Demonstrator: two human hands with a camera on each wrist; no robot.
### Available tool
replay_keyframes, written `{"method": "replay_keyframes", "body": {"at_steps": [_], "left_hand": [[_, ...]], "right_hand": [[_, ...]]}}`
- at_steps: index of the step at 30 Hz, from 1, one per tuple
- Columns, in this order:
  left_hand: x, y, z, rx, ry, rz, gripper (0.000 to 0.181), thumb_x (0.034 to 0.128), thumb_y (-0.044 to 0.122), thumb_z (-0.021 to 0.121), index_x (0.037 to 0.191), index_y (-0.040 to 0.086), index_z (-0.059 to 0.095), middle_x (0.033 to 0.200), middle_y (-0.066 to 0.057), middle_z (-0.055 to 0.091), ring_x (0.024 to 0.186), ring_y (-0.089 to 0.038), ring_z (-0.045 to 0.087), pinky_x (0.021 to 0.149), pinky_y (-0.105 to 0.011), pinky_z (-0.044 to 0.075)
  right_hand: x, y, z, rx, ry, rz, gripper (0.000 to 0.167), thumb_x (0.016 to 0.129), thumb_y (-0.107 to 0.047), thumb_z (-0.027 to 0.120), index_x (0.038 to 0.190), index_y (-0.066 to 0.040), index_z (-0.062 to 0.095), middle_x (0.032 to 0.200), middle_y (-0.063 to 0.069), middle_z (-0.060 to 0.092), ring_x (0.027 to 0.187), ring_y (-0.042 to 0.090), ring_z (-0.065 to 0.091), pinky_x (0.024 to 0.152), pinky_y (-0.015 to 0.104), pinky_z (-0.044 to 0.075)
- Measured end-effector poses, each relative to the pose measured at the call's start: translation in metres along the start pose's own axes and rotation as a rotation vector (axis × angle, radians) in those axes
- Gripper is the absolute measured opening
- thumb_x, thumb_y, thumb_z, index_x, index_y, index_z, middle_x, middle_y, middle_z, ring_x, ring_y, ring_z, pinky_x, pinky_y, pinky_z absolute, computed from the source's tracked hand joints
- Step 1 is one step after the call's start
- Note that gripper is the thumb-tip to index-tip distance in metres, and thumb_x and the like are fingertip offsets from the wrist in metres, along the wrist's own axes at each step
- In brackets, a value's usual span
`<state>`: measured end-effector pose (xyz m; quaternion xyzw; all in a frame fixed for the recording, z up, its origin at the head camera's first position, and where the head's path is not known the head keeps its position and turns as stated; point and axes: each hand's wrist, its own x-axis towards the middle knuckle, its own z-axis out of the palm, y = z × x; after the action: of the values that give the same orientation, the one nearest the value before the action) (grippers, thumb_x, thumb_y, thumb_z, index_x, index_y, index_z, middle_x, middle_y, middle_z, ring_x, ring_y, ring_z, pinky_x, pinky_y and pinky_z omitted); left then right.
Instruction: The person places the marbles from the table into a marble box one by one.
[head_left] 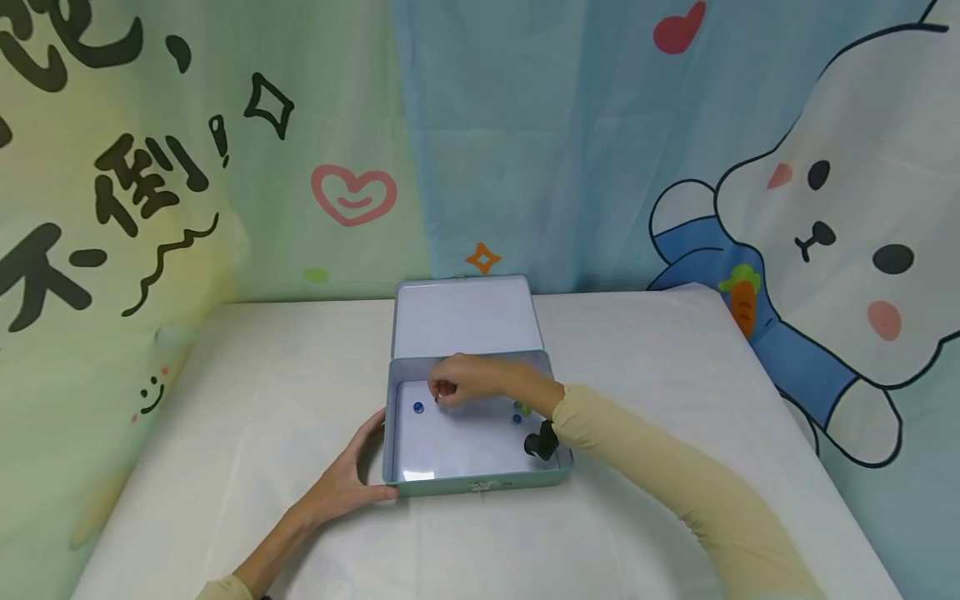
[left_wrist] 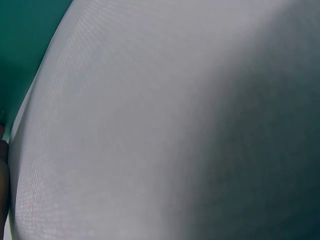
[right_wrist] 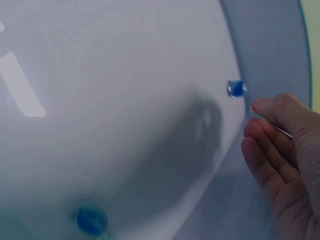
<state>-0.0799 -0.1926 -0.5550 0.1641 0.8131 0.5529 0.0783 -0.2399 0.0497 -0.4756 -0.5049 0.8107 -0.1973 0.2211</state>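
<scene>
An open metal box with a green outside and pale inside stands on the white-covered table. My left hand touches its left side, fingers at the wall and thumb at the front corner. Over the box's back left part is my right hand, thumb and forefinger pinching a tiny red-and-clear thing. A clear-and-blue marble lies near the left wall. Another blue marble and a green piece rest on the right, partly below my right wrist.
The box's lid is laid back behind it. A black device hangs at my right cuff above the box's right side. White cloth covers the table, and a printed curtain hangs behind.
</scene>
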Motion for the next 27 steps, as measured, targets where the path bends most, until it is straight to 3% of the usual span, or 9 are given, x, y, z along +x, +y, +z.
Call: {"method": "replay_keyframes", "body": {"at_steps": [6,14,27], "left_hand": [[-0.001,-0.001,0.000,-0.006,-0.012,-0.005,0.113,0.0685,0.017,0.086,0.155,0.029,0.015,0.160,-0.010,0.026,0.148,-0.016,0.019,0.114,-0.068,0.011],[-0.001,0.001,-0.001,-0.027,-0.007,-0.022,0.113,0.0678,0.019,0.087,0.154,0.033,0.016,0.160,-0.008,0.026,0.143,0.003,0.018,0.115,-0.067,0.011],[-0.001,0.001,-0.001,-0.019,-0.001,-0.009,0.113,0.0668,0.021,0.087,0.154,0.034,0.016,0.159,-0.007,0.028,0.140,0.008,0.020,0.115,-0.065,0.013]], "right_hand": [[0.010,-0.003,0.011,-0.028,-0.050,0.022,0.004,0.090,-0.010,0.066,0.093,-0.007,0.065,0.085,0.001,0.065,0.075,0.004,0.052,0.067,0.012,0.044],[0.014,0.000,0.020,-0.061,-0.053,0.022,0.003,0.089,-0.009,0.067,0.090,-0.008,0.064,0.083,0.000,0.065,0.073,0.004,0.051,0.065,0.012,0.043],[0.015,0.001,0.027,-0.067,-0.065,0.027,0.005,0.088,-0.011,0.069,0.090,-0.009,0.065,0.082,0.000,0.065,0.072,0.003,0.050,0.065,0.012,0.043]]}}
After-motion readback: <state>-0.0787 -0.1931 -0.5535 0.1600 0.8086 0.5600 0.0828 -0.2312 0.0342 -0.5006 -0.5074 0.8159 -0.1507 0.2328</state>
